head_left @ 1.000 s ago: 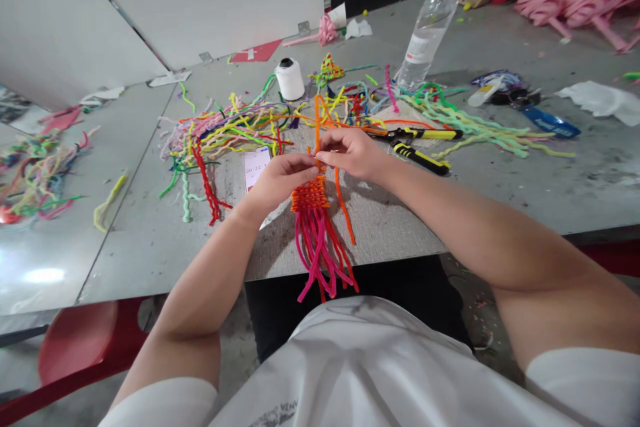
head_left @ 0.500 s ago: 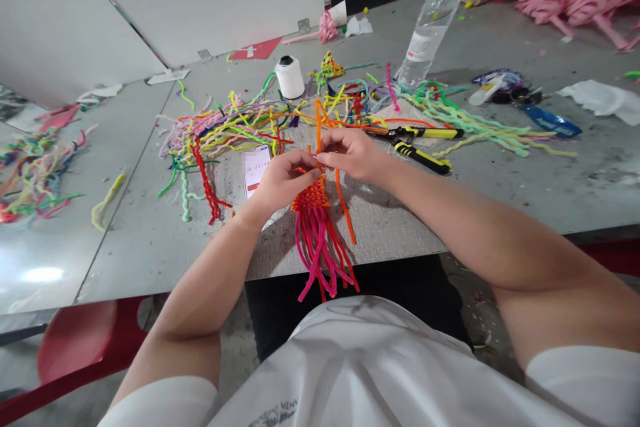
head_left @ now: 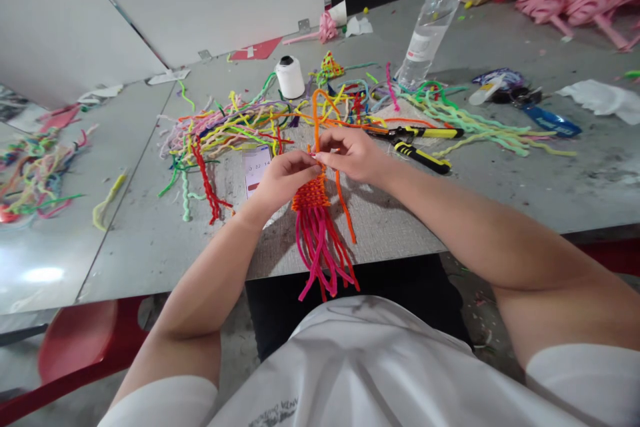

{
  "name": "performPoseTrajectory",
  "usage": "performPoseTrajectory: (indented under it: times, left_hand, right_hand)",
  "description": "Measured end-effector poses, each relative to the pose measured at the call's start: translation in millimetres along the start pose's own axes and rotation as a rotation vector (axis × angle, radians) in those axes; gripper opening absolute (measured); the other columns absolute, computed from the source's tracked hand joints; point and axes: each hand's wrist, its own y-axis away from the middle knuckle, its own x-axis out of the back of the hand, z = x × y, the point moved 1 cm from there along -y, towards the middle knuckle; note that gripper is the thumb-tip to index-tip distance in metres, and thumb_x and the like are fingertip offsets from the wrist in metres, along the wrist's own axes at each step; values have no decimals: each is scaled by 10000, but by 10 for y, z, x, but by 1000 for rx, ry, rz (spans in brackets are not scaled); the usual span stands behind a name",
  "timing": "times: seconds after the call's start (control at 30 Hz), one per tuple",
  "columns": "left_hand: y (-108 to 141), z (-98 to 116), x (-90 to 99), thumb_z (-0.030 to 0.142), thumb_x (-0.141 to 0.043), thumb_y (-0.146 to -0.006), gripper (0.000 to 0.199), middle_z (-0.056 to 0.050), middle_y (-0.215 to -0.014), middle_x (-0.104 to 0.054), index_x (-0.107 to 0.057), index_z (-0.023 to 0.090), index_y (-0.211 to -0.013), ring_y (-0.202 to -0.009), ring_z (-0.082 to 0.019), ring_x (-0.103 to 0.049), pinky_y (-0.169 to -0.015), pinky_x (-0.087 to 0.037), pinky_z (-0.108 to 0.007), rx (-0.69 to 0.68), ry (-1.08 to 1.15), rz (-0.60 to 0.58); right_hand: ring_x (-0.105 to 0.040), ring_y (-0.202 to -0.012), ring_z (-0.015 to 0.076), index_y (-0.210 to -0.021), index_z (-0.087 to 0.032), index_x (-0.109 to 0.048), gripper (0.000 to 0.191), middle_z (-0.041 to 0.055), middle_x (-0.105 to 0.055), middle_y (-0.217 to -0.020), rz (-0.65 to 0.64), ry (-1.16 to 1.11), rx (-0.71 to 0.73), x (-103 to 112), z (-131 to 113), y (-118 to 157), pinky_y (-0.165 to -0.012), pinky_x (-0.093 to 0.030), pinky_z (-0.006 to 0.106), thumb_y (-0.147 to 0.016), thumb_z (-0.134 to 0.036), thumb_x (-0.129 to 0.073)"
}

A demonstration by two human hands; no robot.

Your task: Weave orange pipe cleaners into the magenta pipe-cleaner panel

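Note:
A small woven piece (head_left: 311, 194) in orange and red lies near the table's front edge, with loose magenta and red cords (head_left: 320, 250) hanging from its lower end past the edge. My left hand (head_left: 286, 180) pinches the top of this weave between thumb and fingers. Close against it, my right hand (head_left: 347, 152) has thumb and forefinger pressed together on an orange cord (head_left: 316, 117) that loops up above the hands. Another orange cord end (head_left: 346, 210) trails down on the right side. The fingertips hide the exact spot being gripped.
Behind the hands lies a heap of coloured cords (head_left: 225, 120). A phone (head_left: 256, 168) rests left, pliers with yellow-black handles (head_left: 425, 155) right. Farther back stand a white thread spool (head_left: 290, 78) and a plastic bottle (head_left: 430, 30). A red chair (head_left: 80, 340) is at lower left.
The orange loop above my hands has opened wider and leans to the right. My hands have barely shifted, and the woven piece stays in place.

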Motion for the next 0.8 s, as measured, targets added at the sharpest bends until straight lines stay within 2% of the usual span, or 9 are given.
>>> performPoseTrajectory:
  times: [0.23,0.4,0.57,0.8]
  left_hand:
    - [7,27,9,363,-809,-834,200,-2,-778,-665,-718,187,-811,-717,-126,-552,-705,-426,-293,-71,-49,-49]
    - [8,36,41,379,-854,-807,253,12,-724,-597,-694,184,-797,-664,-115,-485,-639,-367,-284,-32,-54,-85]
    - [3,17,53,389,-858,-803,271,18,-716,-579,-671,195,-777,-660,-116,-474,-635,-366,-284,-24,-58,-102]
    - [10,-38,37,400,-825,-809,287,19,-677,-568,-648,186,-737,-638,-116,-480,-623,-364,-285,15,-88,-134]
  right_hand:
    - [-562,-672,154,-801,-223,-695,215,1,-655,-755,41,-148,-45,-9,50,-18,-595,-434,313,-787,-376,-846]
    - [-550,-549,131,-789,-211,-725,206,-7,-662,-680,56,-219,-107,-16,79,-6,-511,-410,305,-790,-356,-872]
    - [-560,-569,124,-792,-214,-734,176,-8,-674,-706,23,-206,-58,0,55,-23,-533,-436,295,-822,-342,-851]
    - [-571,-572,132,-788,-202,-771,185,-1,-694,-678,47,-233,-127,1,94,-34,-545,-437,291,-762,-348,-881]
